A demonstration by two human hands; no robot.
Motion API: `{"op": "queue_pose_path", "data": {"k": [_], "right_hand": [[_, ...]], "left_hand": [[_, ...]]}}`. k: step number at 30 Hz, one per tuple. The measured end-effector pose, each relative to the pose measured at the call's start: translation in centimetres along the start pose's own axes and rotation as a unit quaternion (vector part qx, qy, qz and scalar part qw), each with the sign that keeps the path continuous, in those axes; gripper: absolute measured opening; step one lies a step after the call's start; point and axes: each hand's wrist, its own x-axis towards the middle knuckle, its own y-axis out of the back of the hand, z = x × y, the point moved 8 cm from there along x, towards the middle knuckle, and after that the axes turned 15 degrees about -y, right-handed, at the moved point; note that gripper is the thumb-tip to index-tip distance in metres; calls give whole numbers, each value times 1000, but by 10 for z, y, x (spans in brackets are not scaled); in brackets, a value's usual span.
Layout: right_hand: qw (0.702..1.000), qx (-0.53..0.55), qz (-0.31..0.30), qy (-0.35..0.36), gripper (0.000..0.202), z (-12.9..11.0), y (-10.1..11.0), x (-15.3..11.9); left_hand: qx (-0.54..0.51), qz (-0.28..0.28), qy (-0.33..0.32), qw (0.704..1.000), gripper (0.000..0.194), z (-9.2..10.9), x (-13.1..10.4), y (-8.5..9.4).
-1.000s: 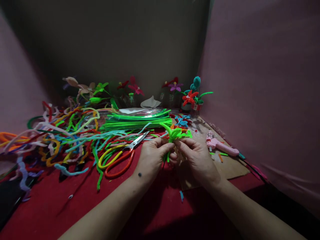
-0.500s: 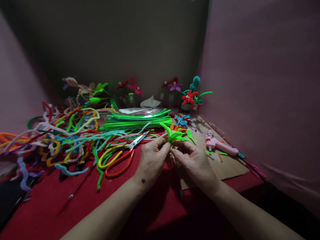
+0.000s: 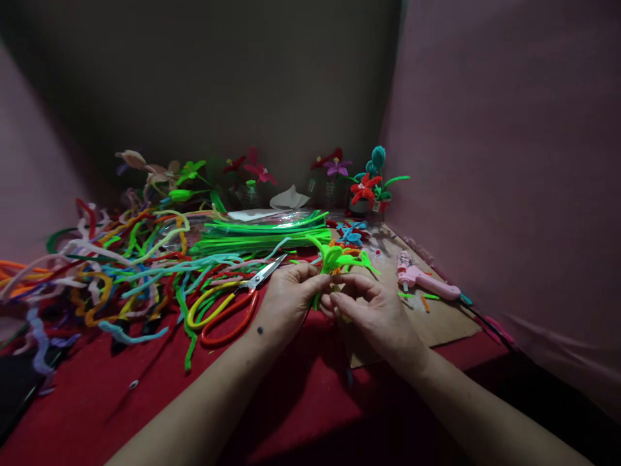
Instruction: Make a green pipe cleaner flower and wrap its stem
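A bright green pipe-cleaner flower stands above my fingertips, its fuzzy petals spreading up and to the right. My left hand pinches it low down, and a bit of green shows beneath the thumb. Close against it on the right, my right hand has its thumb and fingers drawn together at the flower's base; the fingers partly hide the exact grip. Just left of my left hand lie scissors with one yellow and one red handle, blades pointing away to the upper right.
Tangled coloured pipe cleaners cover the left side. A bundle of green pipe cleaners lies behind my hands. On cardboard at the right rests a pink glue gun. Finished flowers stand along the back wall.
The green flower has turned a little, and a green piece now shows below my left thumb. My right fingers have shifted slightly at its base. The whole view has moved slightly.
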Motion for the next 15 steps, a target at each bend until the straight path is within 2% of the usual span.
{"op": "queue_pose_path", "data": {"k": [5, 11, 15], "right_hand": [[999, -19, 13, 30, 13, -9, 1, -3], [999, -5, -3, 38, 9, -11, 0, -5], [999, -22, 8, 24, 12, -9, 2, -5]], "left_hand": [[1, -6, 26, 1000, 17, -6, -2, -1], [-50, -52, 49, 996, 15, -13, -2, -5], [-85, -77, 76, 990, 16, -17, -3, -8]]}}
